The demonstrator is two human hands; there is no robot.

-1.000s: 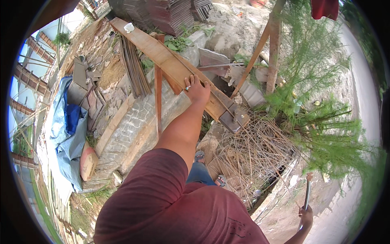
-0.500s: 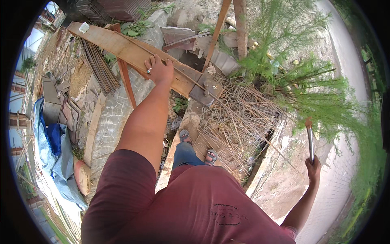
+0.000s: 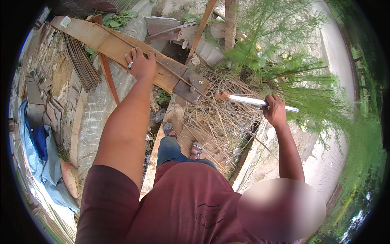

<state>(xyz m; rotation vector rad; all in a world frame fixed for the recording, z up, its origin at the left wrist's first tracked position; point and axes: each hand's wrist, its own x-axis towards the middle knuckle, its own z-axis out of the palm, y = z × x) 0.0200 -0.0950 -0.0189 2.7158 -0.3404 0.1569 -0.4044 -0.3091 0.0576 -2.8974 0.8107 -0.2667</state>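
Note:
A long brown wooden plank (image 3: 93,40) runs diagonally across the upper middle, with a thin steel rod (image 3: 170,69) lying along it. My left hand (image 3: 141,65), a ring on one finger, presses onto the plank with its fingers curled over the rod. At the plank's lower end is a dark metal block (image 3: 187,88) with upright pins. My right hand (image 3: 274,110) grips a silver metal bar (image 3: 248,99) whose rusty orange head (image 3: 222,95) points toward that block, a little to its right.
Tangled steel rods (image 3: 219,122) lie below the block beside my sandalled feet. Feathery green branches (image 3: 300,89) reach in from the right. Bundled dark bars (image 3: 80,65), wooden posts (image 3: 230,28), paving (image 3: 93,122), rubble and a blue tarpaulin (image 3: 38,142) surround me.
My right hand has risen and swung inward, bringing the silver bar from pointing upward at lower right to nearly horizontal beside the block. My left hand stays on the plank as the view shifts.

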